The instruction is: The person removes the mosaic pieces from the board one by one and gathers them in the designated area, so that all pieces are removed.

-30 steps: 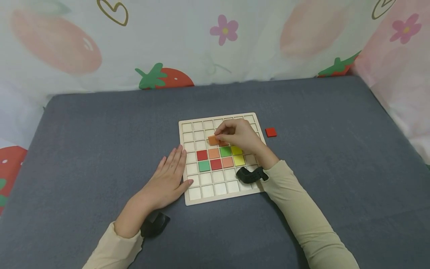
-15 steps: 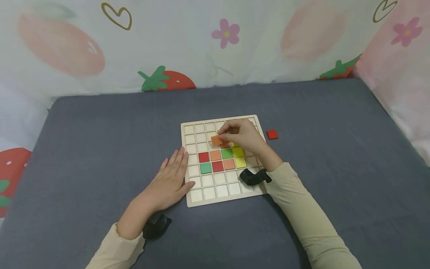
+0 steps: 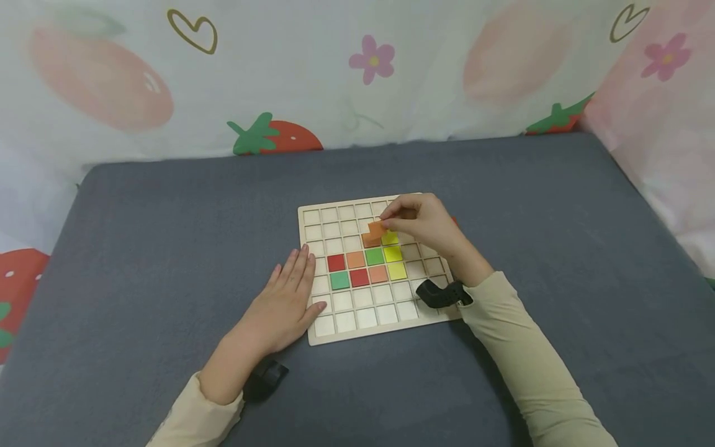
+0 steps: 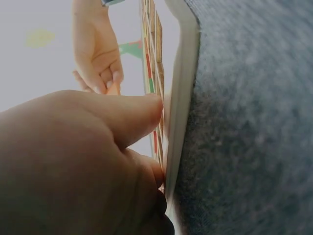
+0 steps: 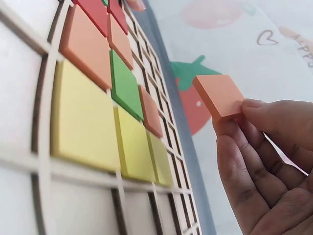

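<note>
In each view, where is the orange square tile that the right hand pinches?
Head: orange square tile just right of centre, in the right hand.
Left wrist: only a sliver of the tile, above and left of centre.
Right wrist: tile right of centre, slightly above.
Shared landmark: pale wooden grid board.

held tile [image 3: 377, 229]: orange | board [image 3: 363, 299]: pale, gridded | set tiles [image 3: 375, 256]: red, green, yellow, orange | tablecloth [image 3: 167, 248]: grey | backdrop [image 3: 430, 99]: strawberry-print
</note>
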Action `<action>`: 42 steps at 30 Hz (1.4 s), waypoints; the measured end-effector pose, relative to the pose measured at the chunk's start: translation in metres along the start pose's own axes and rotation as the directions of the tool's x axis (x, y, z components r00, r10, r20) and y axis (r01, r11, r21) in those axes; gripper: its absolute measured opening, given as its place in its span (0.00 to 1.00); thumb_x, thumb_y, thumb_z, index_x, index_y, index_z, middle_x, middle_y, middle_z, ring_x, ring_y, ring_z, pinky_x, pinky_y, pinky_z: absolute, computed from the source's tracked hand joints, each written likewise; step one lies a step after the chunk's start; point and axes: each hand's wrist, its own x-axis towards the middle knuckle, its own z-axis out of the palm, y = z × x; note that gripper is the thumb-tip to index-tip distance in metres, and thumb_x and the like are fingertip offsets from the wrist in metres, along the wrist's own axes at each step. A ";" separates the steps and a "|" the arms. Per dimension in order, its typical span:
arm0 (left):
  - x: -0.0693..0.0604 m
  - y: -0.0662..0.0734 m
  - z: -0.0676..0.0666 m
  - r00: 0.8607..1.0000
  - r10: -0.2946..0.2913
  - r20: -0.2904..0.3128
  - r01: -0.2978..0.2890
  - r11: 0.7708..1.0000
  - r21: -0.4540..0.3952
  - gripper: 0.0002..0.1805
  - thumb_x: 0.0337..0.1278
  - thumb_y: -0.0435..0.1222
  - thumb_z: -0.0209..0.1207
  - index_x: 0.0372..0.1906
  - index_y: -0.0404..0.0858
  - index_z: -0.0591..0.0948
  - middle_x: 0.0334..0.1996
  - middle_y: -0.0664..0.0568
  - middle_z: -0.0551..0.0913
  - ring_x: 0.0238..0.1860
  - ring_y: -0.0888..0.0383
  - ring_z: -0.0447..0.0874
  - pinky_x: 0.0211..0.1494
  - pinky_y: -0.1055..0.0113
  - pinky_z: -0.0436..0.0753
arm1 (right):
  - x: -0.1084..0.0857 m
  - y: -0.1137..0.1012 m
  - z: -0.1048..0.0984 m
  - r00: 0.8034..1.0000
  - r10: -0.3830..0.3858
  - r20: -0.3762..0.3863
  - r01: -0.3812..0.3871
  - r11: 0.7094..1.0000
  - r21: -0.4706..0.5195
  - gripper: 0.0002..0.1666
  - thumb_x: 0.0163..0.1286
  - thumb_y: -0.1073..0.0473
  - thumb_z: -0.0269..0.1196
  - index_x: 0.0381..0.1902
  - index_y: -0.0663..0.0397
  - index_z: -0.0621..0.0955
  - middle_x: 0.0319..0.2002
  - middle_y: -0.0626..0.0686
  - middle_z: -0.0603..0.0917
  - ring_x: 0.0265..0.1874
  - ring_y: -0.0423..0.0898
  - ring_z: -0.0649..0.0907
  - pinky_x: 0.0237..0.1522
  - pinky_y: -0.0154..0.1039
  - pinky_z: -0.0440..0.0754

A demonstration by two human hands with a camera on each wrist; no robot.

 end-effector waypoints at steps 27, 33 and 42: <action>0.002 -0.005 0.003 0.999 0.038 0.007 -0.038 0.999 -0.012 0.40 0.69 0.46 0.47 0.72 0.26 0.45 0.74 0.38 0.39 0.73 0.44 0.37 0.71 0.48 0.51 | -0.024 0.027 -0.055 0.981 0.024 -0.190 -0.025 1.000 0.000 0.09 0.60 0.64 0.68 0.37 0.64 0.84 0.31 0.49 0.86 0.31 0.45 0.84 0.33 0.41 0.81; 0.001 -0.003 0.003 0.999 0.048 -0.008 -0.048 0.999 -0.017 0.40 0.68 0.46 0.48 0.72 0.26 0.46 0.74 0.38 0.41 0.73 0.44 0.38 0.70 0.47 0.51 | -0.025 0.030 -0.060 0.977 0.037 -0.209 -0.030 0.999 0.036 0.11 0.60 0.65 0.67 0.38 0.70 0.83 0.31 0.52 0.86 0.31 0.45 0.84 0.35 0.41 0.82; 0.002 -0.005 0.006 0.998 0.053 -0.021 -0.054 0.998 -0.023 0.40 0.68 0.46 0.48 0.72 0.26 0.47 0.74 0.37 0.41 0.73 0.43 0.39 0.70 0.47 0.51 | -0.026 0.034 -0.064 0.978 0.031 -0.208 -0.016 0.997 0.071 0.07 0.59 0.68 0.67 0.35 0.66 0.84 0.31 0.50 0.86 0.29 0.44 0.84 0.36 0.39 0.82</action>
